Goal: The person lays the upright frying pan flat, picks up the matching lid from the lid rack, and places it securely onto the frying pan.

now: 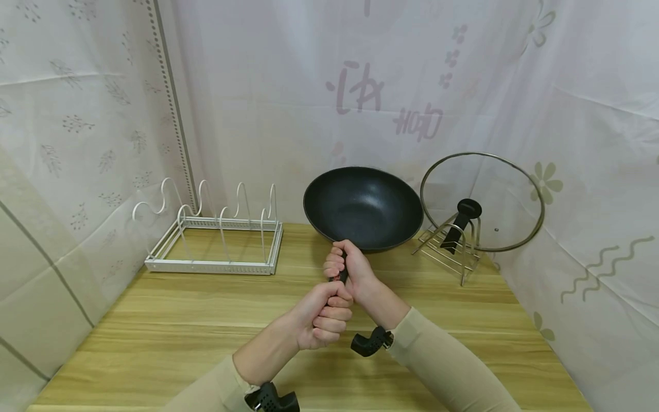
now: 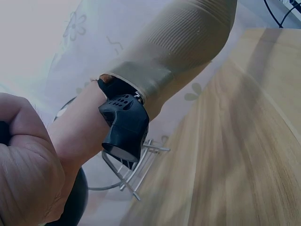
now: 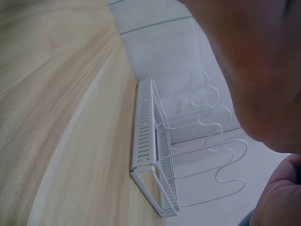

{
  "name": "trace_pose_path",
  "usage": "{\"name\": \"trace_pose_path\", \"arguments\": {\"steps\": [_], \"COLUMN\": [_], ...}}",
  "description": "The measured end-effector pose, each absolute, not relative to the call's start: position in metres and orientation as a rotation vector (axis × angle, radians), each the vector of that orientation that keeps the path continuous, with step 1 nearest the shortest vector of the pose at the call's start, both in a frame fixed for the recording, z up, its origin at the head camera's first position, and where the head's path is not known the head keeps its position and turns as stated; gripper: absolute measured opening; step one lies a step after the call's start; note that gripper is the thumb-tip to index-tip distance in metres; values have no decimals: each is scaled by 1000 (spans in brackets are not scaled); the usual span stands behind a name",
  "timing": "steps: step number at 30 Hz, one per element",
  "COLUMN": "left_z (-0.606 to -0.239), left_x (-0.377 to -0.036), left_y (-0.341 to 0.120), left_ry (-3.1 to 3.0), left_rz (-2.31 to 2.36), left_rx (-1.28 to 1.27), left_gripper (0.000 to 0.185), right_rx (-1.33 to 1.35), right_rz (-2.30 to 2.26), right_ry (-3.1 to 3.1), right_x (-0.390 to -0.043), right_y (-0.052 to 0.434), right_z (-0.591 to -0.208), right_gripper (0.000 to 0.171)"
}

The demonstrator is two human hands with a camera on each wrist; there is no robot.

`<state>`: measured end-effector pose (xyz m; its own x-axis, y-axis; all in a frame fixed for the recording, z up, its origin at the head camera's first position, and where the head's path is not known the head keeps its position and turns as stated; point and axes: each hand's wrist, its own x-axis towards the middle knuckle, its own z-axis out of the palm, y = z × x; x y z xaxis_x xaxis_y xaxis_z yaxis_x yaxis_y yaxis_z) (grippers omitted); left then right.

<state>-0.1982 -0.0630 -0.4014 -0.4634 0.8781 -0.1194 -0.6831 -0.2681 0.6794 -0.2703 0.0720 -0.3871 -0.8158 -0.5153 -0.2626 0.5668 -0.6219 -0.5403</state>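
Observation:
A black wok (image 1: 362,206) sits at the back middle of the wooden table (image 1: 170,326), its bowl tilted toward me. Both hands grip its dark handle (image 1: 342,277), which shows only as a sliver between them. My right hand (image 1: 346,266) holds the handle close to the wok's rim. My left hand (image 1: 325,317) is fisted round the handle's near end, just behind the right. In the left wrist view the left hand (image 2: 23,179) fills the lower left, with the right forearm's wrist camera (image 2: 124,125) beside it and a bit of the wok (image 2: 75,205) below.
A white wire rack (image 1: 216,234) stands at the back left, also seen in the right wrist view as the rack (image 3: 160,155). At the back right a glass lid (image 1: 484,200) leans upright in a metal stand (image 1: 453,252). Patterned curtains close in three sides.

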Motion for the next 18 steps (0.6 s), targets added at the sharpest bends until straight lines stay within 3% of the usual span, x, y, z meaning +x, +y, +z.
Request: {"name": "trace_pose_path", "arguments": {"steps": [18], "left_z": [-416], "left_x": [-201], "left_y": [-63], "left_ry": [782], "left_rz": [1885], "left_rx": [346], "left_gripper": [41], "right_rx": [149], "right_rz": [-2380], "right_ry": [886], "right_x": [-273], "right_y": [72], "right_z": [-404], "right_gripper": [48]}}
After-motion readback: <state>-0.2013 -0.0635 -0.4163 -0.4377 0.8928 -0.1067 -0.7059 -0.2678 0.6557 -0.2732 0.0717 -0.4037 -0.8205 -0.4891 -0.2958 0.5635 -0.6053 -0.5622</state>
